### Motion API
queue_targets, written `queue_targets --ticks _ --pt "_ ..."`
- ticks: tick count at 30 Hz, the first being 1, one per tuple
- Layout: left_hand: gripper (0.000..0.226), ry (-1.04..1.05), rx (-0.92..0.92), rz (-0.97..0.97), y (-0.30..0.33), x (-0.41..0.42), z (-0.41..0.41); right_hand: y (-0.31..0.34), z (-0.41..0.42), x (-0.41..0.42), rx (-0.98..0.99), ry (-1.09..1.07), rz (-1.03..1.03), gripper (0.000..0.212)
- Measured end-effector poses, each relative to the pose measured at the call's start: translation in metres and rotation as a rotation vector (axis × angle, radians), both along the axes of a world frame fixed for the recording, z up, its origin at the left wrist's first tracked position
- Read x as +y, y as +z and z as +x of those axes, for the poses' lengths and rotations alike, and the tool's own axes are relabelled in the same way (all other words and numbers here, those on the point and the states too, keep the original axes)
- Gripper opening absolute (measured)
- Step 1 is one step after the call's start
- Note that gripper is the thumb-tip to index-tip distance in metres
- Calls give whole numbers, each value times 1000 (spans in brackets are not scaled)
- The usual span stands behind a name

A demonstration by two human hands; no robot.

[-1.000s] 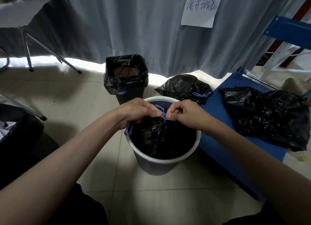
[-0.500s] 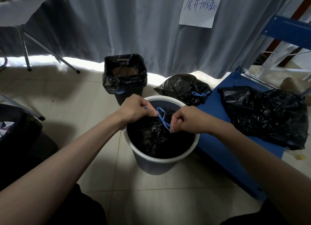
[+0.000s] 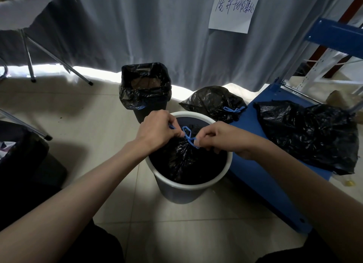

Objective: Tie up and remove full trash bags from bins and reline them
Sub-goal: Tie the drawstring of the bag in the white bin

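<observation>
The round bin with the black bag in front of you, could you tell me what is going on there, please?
A person is tying the blue drawstring of the black trash bag, which sits gathered inside the round white-rimmed bin. The left hand and the right hand each pinch a strand. A tied bag lies on the floor behind, beside a lined black bin.

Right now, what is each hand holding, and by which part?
Both hands pinch the blue drawstring of the black bag: left hand on its left strand, right hand on the right strand.
</observation>
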State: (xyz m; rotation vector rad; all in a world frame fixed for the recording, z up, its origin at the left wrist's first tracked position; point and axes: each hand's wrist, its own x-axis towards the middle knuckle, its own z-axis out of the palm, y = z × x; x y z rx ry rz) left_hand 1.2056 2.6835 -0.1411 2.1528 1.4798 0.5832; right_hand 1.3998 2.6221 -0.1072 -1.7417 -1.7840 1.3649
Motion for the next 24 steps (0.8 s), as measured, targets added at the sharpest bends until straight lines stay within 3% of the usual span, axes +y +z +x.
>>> queue_targets --ticks 2,4,8,14,24 --pt "14 3 3 -27 -1 0 0 -5 0 -2 156 -128 -28 9" --pt "14 11 -5 -34 -1 1 -1 -8 0 -3 192 -137 -89 11" --pt "14 23 -20 -37 1 2 -3 -8 4 -4 91 -43 -203 22" --pt "15 28 -7 -22 2 0 -1 -2 5 -3 -34 -28 -205 33" --pt "21 57 65 -18 -4 -3 1 -1 -2 -5 -229 45 -121 26"
